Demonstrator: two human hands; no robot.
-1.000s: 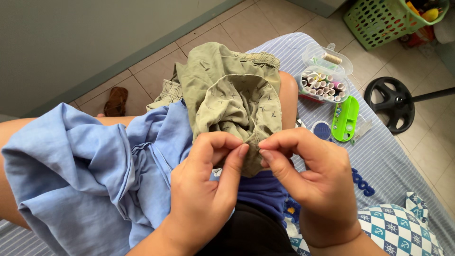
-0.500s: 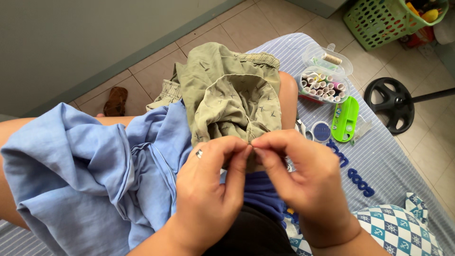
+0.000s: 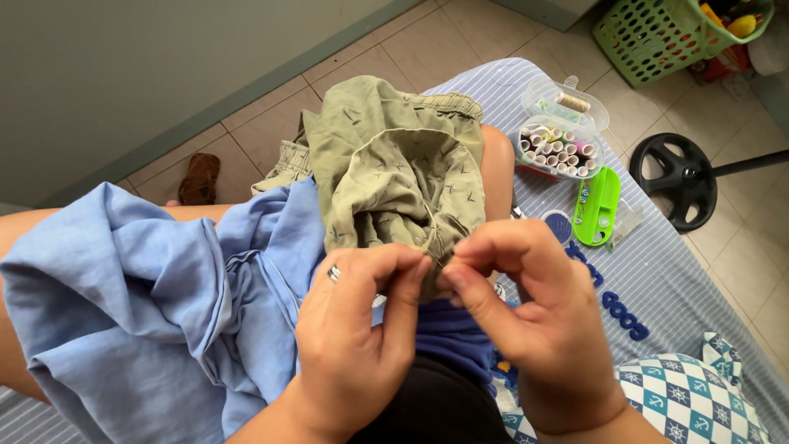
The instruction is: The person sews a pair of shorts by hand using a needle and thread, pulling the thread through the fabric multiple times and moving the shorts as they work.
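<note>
- The olive-green patterned cotton garment (image 3: 394, 177) lies on the lap, just ahead of both hands.
- The left hand (image 3: 357, 329) and right hand (image 3: 526, 316) pinch its near edge together, fingertips almost touching.

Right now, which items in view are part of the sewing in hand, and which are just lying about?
In use:
- olive garment, its edge pinched by both hands
- left hand and right hand, each grip closed on that edge
- thread box, green tool, likely the kit

Lying about:
- blue cloth over the lap
- green basket
- black wheel
- brown slipper
</note>
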